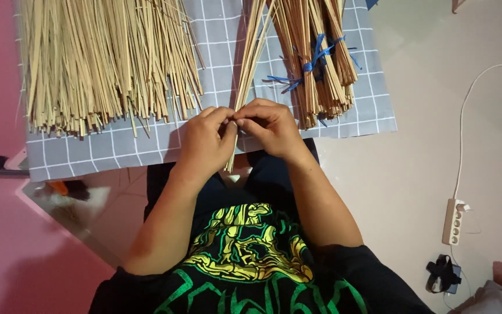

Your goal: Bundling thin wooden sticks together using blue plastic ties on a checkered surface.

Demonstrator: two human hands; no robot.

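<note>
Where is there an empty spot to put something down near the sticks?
Bare cloth shows between the loose straw pile and the tied bundle, though a thin bunch held by the left hand and right hand crosses it. Bare floor lies between cloth and power strip. It is crowded under the piles.

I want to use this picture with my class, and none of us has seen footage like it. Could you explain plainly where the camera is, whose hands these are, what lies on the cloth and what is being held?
There is one picture, from a camera worn on a person's head, looking down at their own lap and bare hands. The left hand and right hand meet and together pinch a few thin straw strips. These lie on a grey checked cloth spread on the floor. To the left is a loose straw pile; to the right a straw bundle tied with blue string. A white power strip lies far right.
</note>
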